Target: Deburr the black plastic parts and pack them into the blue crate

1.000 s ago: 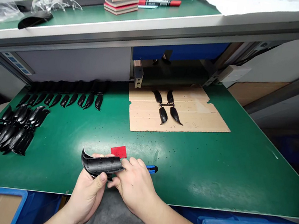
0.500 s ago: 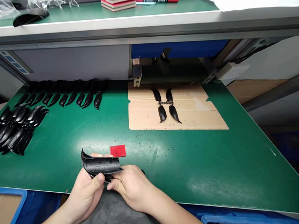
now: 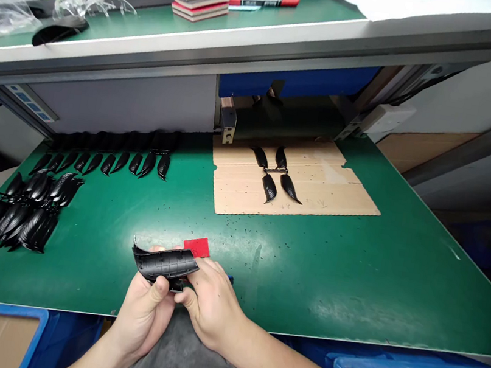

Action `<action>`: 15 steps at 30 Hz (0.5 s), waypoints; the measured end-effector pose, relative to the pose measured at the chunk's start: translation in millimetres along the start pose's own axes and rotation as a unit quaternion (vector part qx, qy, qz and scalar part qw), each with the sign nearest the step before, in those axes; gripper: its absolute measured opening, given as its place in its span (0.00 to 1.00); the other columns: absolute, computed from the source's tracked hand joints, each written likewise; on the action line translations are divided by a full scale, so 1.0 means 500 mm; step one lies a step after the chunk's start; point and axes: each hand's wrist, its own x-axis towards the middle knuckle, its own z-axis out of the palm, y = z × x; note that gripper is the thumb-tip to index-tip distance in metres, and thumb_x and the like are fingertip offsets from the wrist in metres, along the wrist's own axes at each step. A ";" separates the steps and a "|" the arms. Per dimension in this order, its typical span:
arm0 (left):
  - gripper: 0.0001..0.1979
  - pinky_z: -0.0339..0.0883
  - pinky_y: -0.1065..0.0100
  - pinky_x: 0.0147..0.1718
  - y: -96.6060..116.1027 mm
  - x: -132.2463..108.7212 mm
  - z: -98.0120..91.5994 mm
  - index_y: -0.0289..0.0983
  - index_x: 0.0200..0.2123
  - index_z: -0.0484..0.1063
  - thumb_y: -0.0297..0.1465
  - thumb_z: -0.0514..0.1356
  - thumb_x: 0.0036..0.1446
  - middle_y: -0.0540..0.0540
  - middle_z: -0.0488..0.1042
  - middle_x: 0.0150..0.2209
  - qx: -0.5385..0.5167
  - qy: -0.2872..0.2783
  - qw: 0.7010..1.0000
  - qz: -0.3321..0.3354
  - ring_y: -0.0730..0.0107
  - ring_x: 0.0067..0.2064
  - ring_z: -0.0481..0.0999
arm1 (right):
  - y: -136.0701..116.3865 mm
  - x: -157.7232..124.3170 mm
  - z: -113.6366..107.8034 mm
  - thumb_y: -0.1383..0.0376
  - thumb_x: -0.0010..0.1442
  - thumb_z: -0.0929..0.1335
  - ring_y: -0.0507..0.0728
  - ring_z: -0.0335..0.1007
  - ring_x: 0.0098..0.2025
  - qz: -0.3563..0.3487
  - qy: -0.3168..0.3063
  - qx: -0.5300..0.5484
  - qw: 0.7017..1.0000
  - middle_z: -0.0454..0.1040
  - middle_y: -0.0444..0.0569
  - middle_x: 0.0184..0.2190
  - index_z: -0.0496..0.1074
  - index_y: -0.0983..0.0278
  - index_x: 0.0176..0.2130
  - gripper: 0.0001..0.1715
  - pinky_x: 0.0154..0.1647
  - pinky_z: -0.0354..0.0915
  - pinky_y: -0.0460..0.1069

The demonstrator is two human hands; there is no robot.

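Note:
A curved black plastic shell (image 3: 166,263), pointed at its left end, lies with its ribbed hollow side up in my left hand (image 3: 146,310). The left thumb presses on its near edge and the fingers pass behind it. Below its right end a second black piece (image 3: 177,285) shows in part. My right hand (image 3: 212,302) is closed at the shell's right end; its fingers are mostly hidden. A small blue tip (image 3: 230,279) shows just past that hand, and what it belongs to is unclear. Behind the shell lies a red tag (image 3: 197,246).
Joined black shells (image 3: 278,176) lie on a cardboard sheet (image 3: 339,204). A pile of black shells (image 3: 23,218) and a row of them (image 3: 110,162) occupy the left of the green table (image 3: 351,280). Blue bins (image 3: 40,338) stand below the front edge. A shelf (image 3: 156,41) spans the back.
The shell has tilted slightly and moved a little up in the view. My right hand has turned a little, and the blue tip now shows beside it. The whole view has shifted slightly.

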 end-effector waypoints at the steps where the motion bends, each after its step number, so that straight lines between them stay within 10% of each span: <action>1: 0.24 0.68 0.70 0.35 0.000 0.000 -0.001 0.47 0.51 0.66 0.35 0.66 0.51 0.45 0.73 0.49 0.003 0.001 1.000 0.007 0.62 0.49 0.71 | 0.004 0.001 -0.002 0.39 0.61 0.44 0.55 0.61 0.32 -0.010 -0.032 0.044 0.998 0.67 0.48 0.29 0.65 0.63 0.31 0.41 0.34 0.59 0.49; 6: 0.21 0.66 0.65 0.48 0.007 -0.002 0.002 0.45 0.45 0.68 0.36 0.69 0.47 0.47 0.74 0.47 0.021 0.002 0.999 0.024 0.62 0.50 0.72 | 0.026 0.003 -0.013 0.39 0.62 0.50 0.49 0.54 0.24 -0.023 -0.161 0.294 0.942 0.58 0.40 0.21 0.59 0.63 0.25 0.35 0.25 0.54 0.45; 15: 0.22 0.65 0.64 0.50 0.007 -0.004 0.001 0.44 0.44 0.68 0.36 0.70 0.46 0.48 0.74 0.47 0.013 0.003 1.000 0.028 0.64 0.50 0.72 | 0.018 -0.011 -0.012 0.52 0.61 0.65 0.50 0.61 0.26 -0.082 0.085 0.129 0.985 0.66 0.42 0.23 0.68 0.63 0.33 0.17 0.31 0.58 0.47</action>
